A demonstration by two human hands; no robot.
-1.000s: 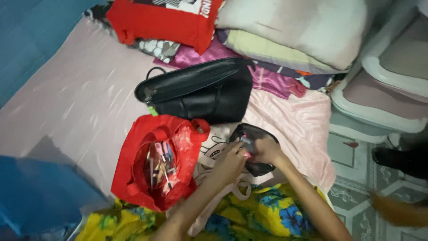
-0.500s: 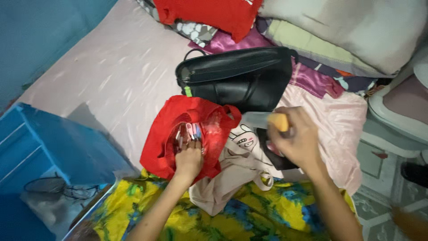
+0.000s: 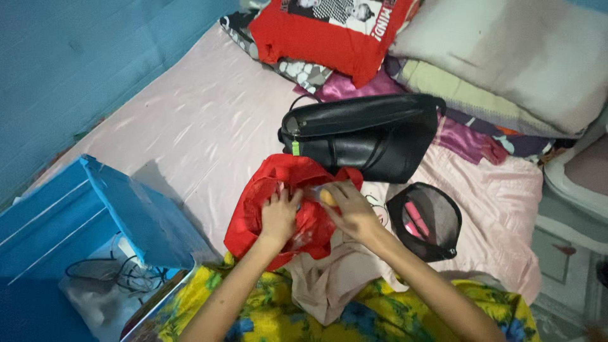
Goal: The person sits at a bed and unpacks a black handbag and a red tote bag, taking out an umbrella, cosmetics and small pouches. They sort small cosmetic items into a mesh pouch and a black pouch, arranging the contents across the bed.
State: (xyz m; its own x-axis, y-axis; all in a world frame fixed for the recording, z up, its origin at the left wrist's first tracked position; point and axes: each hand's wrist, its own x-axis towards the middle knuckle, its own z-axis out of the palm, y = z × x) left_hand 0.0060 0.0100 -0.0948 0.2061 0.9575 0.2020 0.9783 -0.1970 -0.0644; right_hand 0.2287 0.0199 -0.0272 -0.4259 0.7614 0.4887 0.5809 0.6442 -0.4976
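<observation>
A red plastic bag [image 3: 259, 190] lies open on the pink bed sheet [image 3: 190, 126] in front of me. My left hand [image 3: 278, 215] rests on the bag's mouth, fingers gripping its edge. My right hand [image 3: 351, 212] is over the bag too, closed around a small yellow-orange object [image 3: 327, 197]. A black mesh pouch [image 3: 425, 221] with pink items inside lies open just to the right of my right hand. A black leather handbag [image 3: 364, 130] sits directly behind the red bag. A beige cloth bag [image 3: 329, 278] lies under my right forearm.
A blue wooden frame [image 3: 133, 209] stands at the left, with cables [image 3: 107, 275] below it. A red printed shirt [image 3: 335, 31], pillows [image 3: 506, 57] and folded cloths pile up at the back. A blue wall [image 3: 76, 63] runs along the left. My lap is covered by yellow flowered fabric [image 3: 266, 310].
My right hand has left the mesh pouch and carried the small yellow-orange object left, over the red bag. My left hand has moved onto the bag's mouth. The view has shifted.
</observation>
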